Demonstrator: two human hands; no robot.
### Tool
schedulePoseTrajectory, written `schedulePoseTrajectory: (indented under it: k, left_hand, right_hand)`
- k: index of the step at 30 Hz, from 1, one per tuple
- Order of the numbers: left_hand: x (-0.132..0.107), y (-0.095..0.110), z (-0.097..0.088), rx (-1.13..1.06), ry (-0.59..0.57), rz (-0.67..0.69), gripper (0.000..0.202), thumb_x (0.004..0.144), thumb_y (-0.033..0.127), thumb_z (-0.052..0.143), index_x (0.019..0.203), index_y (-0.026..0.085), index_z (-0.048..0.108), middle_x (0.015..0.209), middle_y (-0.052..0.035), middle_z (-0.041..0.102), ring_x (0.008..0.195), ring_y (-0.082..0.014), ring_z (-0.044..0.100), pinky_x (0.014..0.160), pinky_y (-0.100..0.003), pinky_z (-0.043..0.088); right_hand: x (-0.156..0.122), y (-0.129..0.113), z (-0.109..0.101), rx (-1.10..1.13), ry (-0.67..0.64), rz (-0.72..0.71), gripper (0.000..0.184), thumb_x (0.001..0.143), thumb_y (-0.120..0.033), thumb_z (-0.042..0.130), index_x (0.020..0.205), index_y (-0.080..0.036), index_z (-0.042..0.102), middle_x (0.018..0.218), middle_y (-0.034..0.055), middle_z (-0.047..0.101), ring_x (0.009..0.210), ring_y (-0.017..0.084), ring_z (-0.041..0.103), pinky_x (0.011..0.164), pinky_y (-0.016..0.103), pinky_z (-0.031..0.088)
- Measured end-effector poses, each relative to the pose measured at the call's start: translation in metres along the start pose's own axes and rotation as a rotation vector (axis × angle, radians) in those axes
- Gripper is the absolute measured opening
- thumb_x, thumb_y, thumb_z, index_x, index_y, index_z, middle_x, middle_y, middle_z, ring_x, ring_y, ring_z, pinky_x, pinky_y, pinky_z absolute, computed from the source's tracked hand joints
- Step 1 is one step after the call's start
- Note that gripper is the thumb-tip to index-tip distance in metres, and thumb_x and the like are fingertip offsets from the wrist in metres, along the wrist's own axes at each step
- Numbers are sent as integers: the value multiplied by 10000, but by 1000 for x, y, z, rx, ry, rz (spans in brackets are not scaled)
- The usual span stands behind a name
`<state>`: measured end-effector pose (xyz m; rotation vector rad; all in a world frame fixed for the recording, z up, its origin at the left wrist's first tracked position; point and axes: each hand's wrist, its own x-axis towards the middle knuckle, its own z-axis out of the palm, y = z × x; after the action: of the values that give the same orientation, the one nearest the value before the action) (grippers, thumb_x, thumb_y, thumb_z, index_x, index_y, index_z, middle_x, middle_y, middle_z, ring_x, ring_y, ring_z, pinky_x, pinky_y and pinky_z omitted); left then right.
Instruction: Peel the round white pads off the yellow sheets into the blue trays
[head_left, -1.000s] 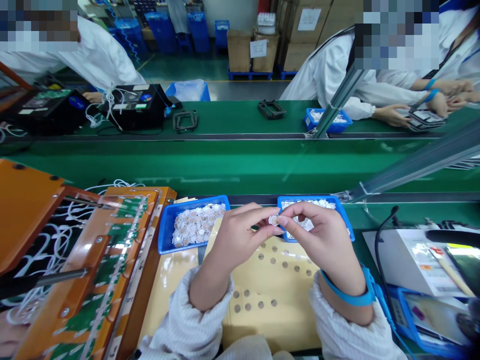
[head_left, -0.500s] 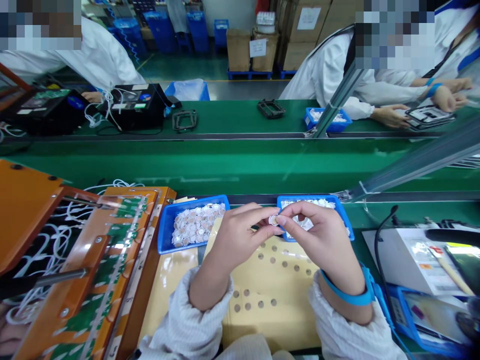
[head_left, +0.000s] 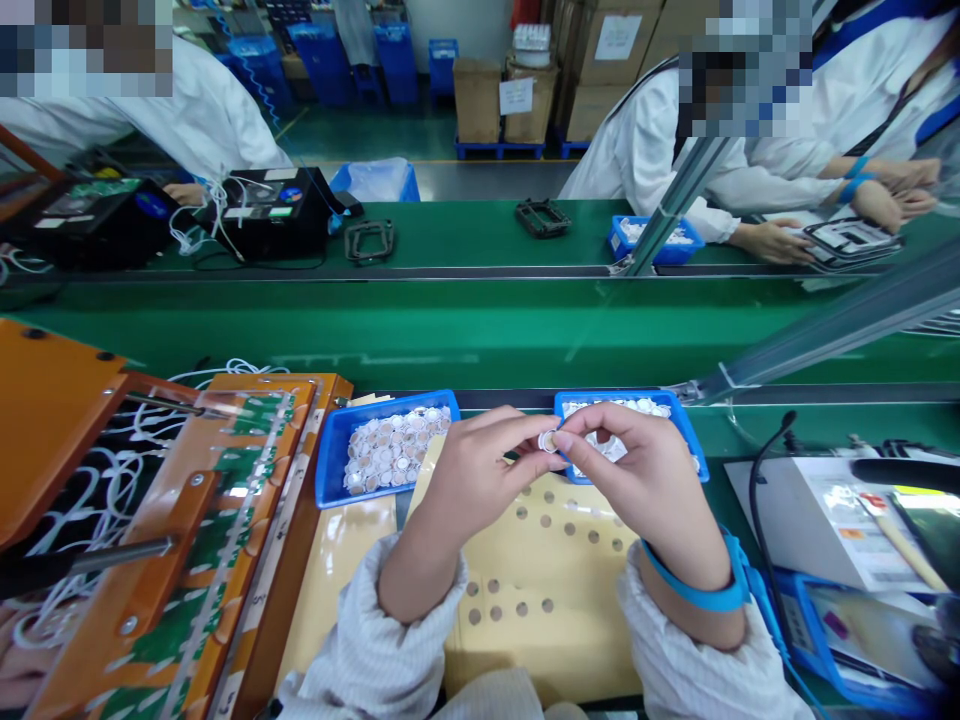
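Observation:
My left hand point(head_left: 472, 480) and my right hand point(head_left: 645, 480) meet above a yellow perforated board point(head_left: 547, 590). Both pinch one small round disc point(head_left: 548, 440) between thumb and fingertips. A blue tray point(head_left: 330, 455) full of similar round discs lies just left of my left hand. Behind my right hand sits a second blue tray point(head_left: 686, 425) holding white parts. My right wrist wears a blue strap point(head_left: 705, 595).
An orange fixture point(head_left: 150, 520) with green circuit boards and white wires fills the left. A white device point(head_left: 832, 520) and a black cable lie at right. The green conveyor point(head_left: 480, 330) runs across; beyond it other people in white coats handle black frames and trays.
My hands hold the disc in the same place. The people across the conveyor at the right have shifted their hands and the frame they handle slightly.

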<state>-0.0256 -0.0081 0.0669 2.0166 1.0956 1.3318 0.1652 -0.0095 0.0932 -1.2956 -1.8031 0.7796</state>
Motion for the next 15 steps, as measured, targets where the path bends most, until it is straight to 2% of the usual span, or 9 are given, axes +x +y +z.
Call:
schedulePoseTrajectory:
  k: [15]
  left_hand:
    - [-1,0,-1,20,8,53,142,956,299,804,1089,251,814,831,-10,776,701,-148,705,638,-235,540]
  right_hand:
    - [-1,-3,-1,-13,1,-2,140,961,-299,726,832,-250,751,765,-7,772,695,188,678,667,320,480]
